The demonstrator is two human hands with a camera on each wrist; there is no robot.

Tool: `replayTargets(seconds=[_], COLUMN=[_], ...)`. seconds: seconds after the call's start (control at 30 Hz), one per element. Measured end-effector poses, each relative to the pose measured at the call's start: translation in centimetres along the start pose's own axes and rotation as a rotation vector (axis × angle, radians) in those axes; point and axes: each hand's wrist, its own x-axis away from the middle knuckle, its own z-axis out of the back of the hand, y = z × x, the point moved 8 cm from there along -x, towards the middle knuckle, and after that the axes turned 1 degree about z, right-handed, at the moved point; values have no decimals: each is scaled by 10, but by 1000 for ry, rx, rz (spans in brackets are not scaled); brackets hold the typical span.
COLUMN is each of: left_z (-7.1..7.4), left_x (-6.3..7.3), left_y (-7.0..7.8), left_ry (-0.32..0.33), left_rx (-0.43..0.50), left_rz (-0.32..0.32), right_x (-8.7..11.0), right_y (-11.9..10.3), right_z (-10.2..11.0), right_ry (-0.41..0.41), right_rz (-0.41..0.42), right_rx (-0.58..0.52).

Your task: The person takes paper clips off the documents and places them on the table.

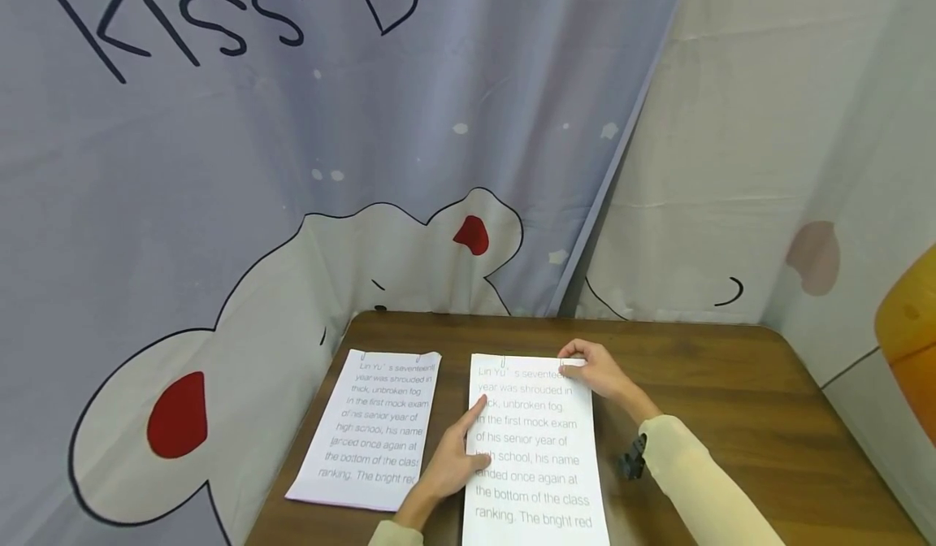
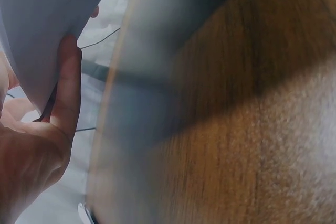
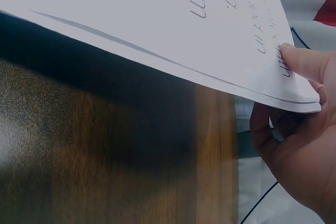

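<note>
Two clipped stacks of printed sheets lie side by side on a brown wooden table [image 1: 702, 383]. The left stack [image 1: 373, 428] lies flat and untouched. My left hand [image 1: 453, 457] holds the left edge of the right stack [image 1: 537, 465]. Its thumb [image 2: 65, 87] presses the paper [image 2: 42, 24], which hides the other fingers. My right hand [image 1: 595, 371] pinches the far right corner of that stack. There the thumb [image 3: 304, 59] lies on the print and the fingers [image 3: 270, 127] are underneath. The corner [image 3: 157, 19] is raised off the table [image 3: 105, 156] and casts a shadow.
Printed cloth curtains [image 1: 292, 164] hang close round the table's back and left sides. A pale curtain [image 1: 768, 148] closes the right side. A small black thing [image 1: 632, 457] shows at my right sleeve [image 1: 702, 481]. Bare wood lies to the right of the stacks.
</note>
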Motion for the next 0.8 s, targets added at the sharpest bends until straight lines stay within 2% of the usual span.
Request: replayTargets(seconds=[0.2, 0.5, 0.8], left_z=[0, 0, 1], left_x=[-1, -2, -1], left_y=[0, 2, 1], left_ry=[-2, -8, -7], left_rx=[4, -13, -18], left_rz=[-6, -10, -3], right_x=[0, 4, 3], right_y=[0, 6, 6], right_z=[2, 2, 3], right_ry=[40, 82, 110], right_rz=[23, -14, 14], right_rx=[5, -107, -91])
